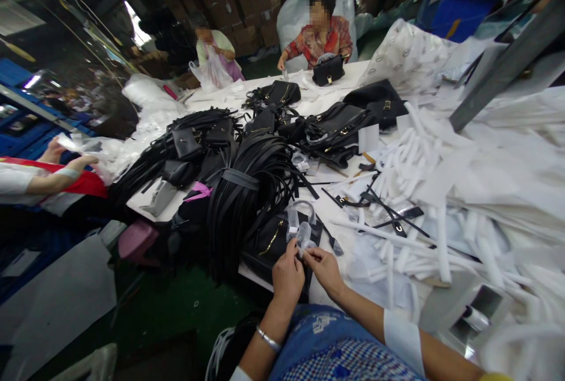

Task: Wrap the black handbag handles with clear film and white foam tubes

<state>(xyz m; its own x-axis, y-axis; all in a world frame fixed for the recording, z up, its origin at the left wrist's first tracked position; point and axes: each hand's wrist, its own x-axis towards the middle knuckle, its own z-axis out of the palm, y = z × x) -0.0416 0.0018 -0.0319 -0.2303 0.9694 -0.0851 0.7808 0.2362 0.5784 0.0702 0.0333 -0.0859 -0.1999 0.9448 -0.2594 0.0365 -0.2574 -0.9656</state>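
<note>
A black bag [273, 244] with a gold zipper lies at the table's near edge. Over its right part, my left hand [288, 272] and my right hand [324, 268] meet with pinched fingers on a piece of clear plastic wrap [303, 232]. The wrap sits by the bag's handle [309, 207], which curves up just beyond my fingers. A thick bundle of black straps [238, 192] hangs over the table edge left of the bag.
Black bags [344, 122] are piled mid-table. White foam strips [410, 163] and loose black straps [392, 216] spread on the right. Two people sit across the table; another person's arms [57, 172] reach in at left. A metal post [498, 57] slants at upper right.
</note>
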